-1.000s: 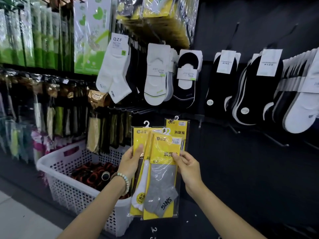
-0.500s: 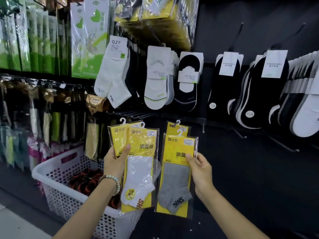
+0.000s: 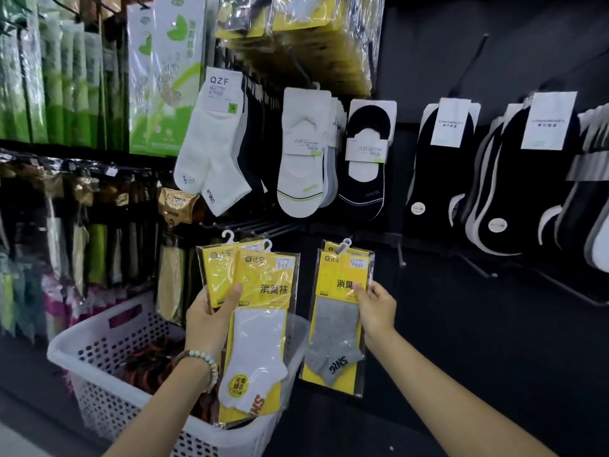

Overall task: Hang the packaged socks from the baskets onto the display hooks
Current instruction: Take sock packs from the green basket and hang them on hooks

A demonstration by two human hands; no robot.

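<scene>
Sock packs with yellow cards sit in both hands in the lower middle of the frame, held upright in front of a dark display wall. The left hand [image 3: 211, 319] grips the white-sock pack [image 3: 260, 344] together with a rear pack [image 3: 216, 268] that fans out behind it toward the left. Its thumb presses flat across the yellow card, and its other fingers are hidden behind the packs. Each of these two packs carries a small white plastic hanger at its top. The right hand [image 3: 379, 311] pinches the grey-sock pack [image 3: 339, 331] at its right edge, thumb on the printed front and fingers curled round the back. Another card edge shows behind this pack, but I cannot tell whether it is a further pack. A bead bracelet [image 3: 206, 361] circles the left wrist. Below the left forearm, at the lower left, a white perforated basket [image 3: 99, 328] holds dark and orange bundles, and the bottom of the white-sock pack overlaps its rim in the picture. A bare metal hook [image 3: 400, 255] juts from the wall just right of the grey-sock pack's top. Higher up hang a white QZF sock [image 3: 214, 143] and, to the right, black no-show socks [image 3: 438, 166]. Green packets [image 3: 49, 77] fill the upper left.
</scene>
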